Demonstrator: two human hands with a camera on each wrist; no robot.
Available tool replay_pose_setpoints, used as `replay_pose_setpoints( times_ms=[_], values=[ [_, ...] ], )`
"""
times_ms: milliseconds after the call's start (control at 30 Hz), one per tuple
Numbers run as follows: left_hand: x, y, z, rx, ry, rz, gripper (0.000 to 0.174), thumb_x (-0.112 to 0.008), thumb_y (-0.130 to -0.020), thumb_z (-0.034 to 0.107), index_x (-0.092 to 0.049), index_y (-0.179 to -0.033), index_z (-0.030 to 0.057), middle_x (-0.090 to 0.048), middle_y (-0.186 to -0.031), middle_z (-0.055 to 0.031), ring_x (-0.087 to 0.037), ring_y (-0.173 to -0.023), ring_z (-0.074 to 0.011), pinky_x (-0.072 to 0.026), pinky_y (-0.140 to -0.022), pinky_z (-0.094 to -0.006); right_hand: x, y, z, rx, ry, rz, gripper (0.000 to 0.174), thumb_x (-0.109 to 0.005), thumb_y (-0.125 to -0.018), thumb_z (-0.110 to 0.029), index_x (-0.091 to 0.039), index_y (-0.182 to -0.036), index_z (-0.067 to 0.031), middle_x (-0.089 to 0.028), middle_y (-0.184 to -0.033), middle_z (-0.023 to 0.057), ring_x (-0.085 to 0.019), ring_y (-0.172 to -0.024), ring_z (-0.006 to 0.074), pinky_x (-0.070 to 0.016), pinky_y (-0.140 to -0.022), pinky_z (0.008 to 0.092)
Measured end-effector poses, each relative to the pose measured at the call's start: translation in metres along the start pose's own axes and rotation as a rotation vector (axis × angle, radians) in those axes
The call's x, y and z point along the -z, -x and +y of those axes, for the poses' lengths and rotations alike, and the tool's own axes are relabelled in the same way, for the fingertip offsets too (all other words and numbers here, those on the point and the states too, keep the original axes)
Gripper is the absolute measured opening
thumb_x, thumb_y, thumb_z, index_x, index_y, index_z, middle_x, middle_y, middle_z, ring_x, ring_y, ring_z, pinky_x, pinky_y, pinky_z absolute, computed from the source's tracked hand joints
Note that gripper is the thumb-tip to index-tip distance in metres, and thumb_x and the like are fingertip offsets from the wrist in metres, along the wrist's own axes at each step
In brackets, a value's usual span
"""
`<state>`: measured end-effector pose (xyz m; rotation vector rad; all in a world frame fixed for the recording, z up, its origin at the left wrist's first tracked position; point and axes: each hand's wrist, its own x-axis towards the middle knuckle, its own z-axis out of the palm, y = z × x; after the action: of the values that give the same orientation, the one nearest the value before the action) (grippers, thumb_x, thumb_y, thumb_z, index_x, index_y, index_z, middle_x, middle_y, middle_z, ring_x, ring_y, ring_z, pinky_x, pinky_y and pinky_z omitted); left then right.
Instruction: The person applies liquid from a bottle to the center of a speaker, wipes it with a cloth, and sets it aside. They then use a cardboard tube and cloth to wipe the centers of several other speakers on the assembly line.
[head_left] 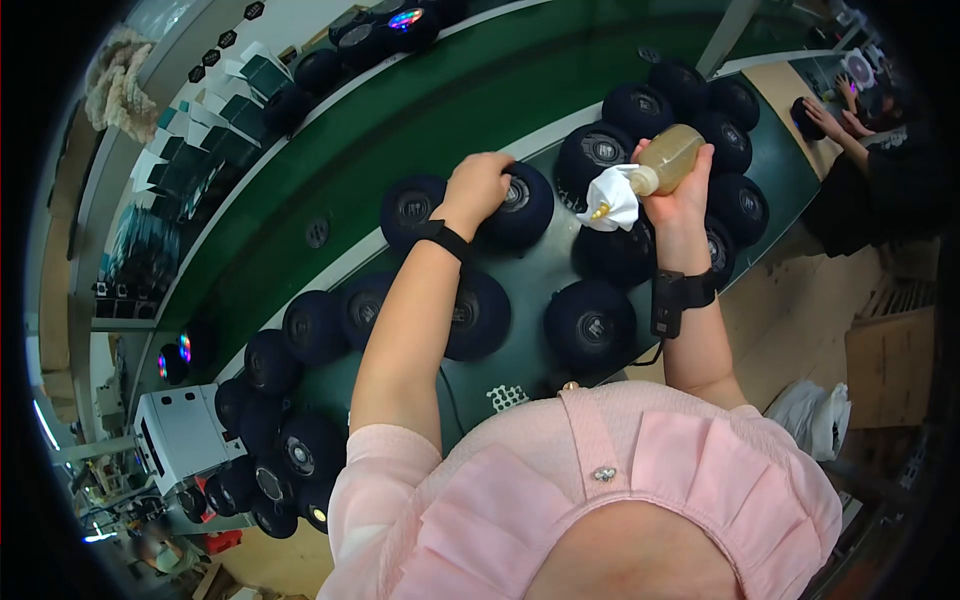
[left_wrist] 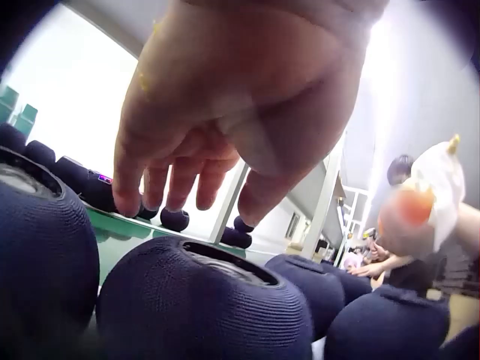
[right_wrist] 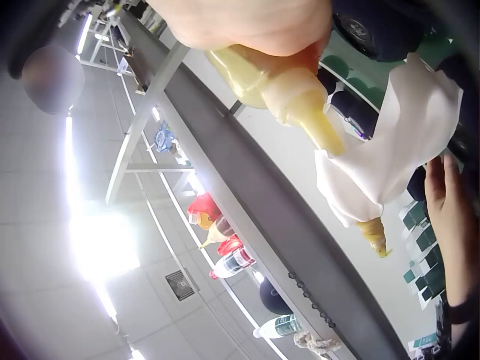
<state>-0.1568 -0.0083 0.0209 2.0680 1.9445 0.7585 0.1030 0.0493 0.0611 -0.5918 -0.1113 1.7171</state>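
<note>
My left hand (head_left: 478, 188) is at a round dark-blue fabric-covered speaker (head_left: 522, 212); in the left wrist view the hand (left_wrist: 232, 97) hangs over a speaker (left_wrist: 202, 304) with its fingers pointing down and apart. Whether the fingertips touch it, I cannot tell. My right hand (head_left: 684, 200) grips a squeeze bottle (head_left: 672, 160) of yellowish liquid, tilted nozzle-down. A white cloth or paper (head_left: 614, 196) is wrapped around the nozzle, and the yellow tip sticks out. In the right wrist view the bottle (right_wrist: 251, 75) shows under the palm.
Several more speakers (head_left: 590, 325) stand on the green table (head_left: 420, 385) on both sides of my hands. A white box-shaped machine (head_left: 190, 440) is at the lower left. Behind runs a green band with folded cartons (head_left: 225, 125). Another person's hands (head_left: 825, 120) work at the right.
</note>
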Motion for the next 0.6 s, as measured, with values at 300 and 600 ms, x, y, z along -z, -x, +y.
replay_pose_setpoints(
  times_ms=[300,600],
  values=[
    [0.005,-0.008,0.004,-0.3,-0.37,-0.289,0.011,-0.058,-0.069,0.01,-0.063,-0.073,0.001,-0.064,-0.077,-0.0167,-0.063,-0.072,-0.0327,-0.051,-0.066,-0.0403,-0.021,-0.018,0.024,0.028,0.055,0.106,0.054,-0.042,-0.089,-0.055,-0.042,-0.118,-0.0095,-0.049,-0.104,0.0153,-0.053,-0.088,0.0354,-0.0496,-0.076,0.0472],
    [-0.012,0.022,0.019,-0.021,-0.358,-0.034,0.009,-0.057,-0.064,0.005,-0.06,-0.07,-0.0018,-0.061,-0.065,-0.0174,-0.061,-0.061,-0.0341,-0.051,-0.059,-0.0408,-0.013,-0.045,0.049,0.083,0.108,0.059,0.055,-0.045,-0.088,-0.055,-0.044,-0.116,-0.0084,-0.051,-0.099,0.0161,-0.055,-0.087,0.0348,-0.0496,-0.076,0.047]
  ],
)
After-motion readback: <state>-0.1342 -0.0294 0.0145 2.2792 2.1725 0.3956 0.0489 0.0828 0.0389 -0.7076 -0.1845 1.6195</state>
